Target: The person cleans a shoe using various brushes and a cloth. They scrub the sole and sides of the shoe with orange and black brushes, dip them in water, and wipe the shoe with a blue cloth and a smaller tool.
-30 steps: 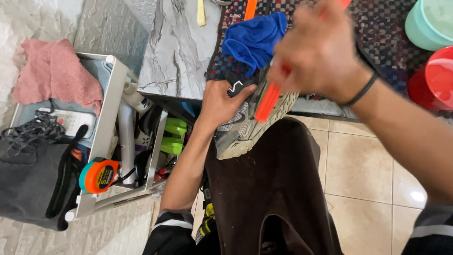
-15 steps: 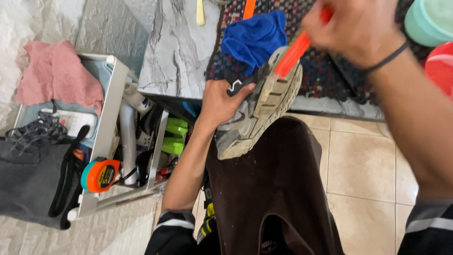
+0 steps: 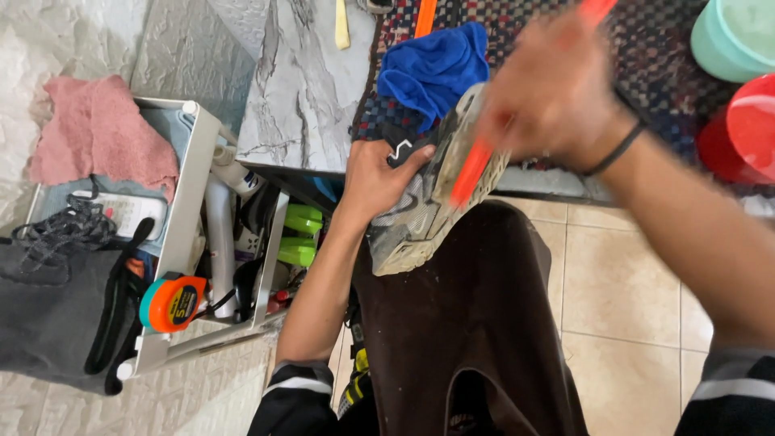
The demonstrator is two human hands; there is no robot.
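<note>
My left hand [image 3: 373, 179] grips a worn grey sports shoe [image 3: 420, 218] by its upper and holds it sole-up over my lap, which a dark brown apron [image 3: 468, 323] covers. My right hand [image 3: 553, 97], blurred with motion, is closed on an orange brush [image 3: 471, 171] whose head lies against the shoe's dirty sole. A black band circles my right wrist. A blue cloth [image 3: 436, 69] lies just behind the shoe on a woven mat [image 3: 646, 48].
A white rack [image 3: 190, 202] at the left holds bottles, green items and an orange tape measure [image 3: 171, 303]. A pink towel [image 3: 97, 129] and dark laces [image 3: 64, 230] lie on it. A teal tub [image 3: 735, 36] and a red tub [image 3: 747, 133] stand at the right.
My right hand has swept the orange brush back down along the sole from the heel end towards the middle. The left hand and the shoe have stayed in place.
</note>
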